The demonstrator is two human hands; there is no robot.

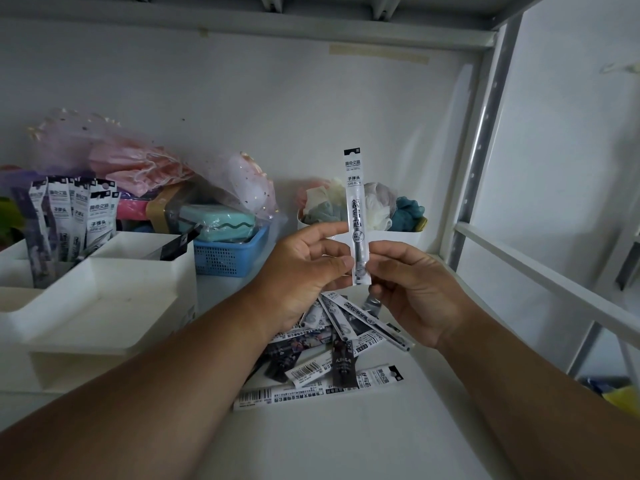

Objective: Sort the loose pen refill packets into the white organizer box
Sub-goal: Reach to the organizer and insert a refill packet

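Left hand (304, 268): your grip pinches the packet's (356, 216) lower half.
Right hand (415, 285): fingers curl round its bottom end.
Packet: upright, above the loose pile (332, 355) on the desk (346, 445); organizer box (104, 306) well apart, left.
Risk: thin film may slip during handover, or land in the wrong compartment.
Writing: "子弹头" readable; code beneath too small.
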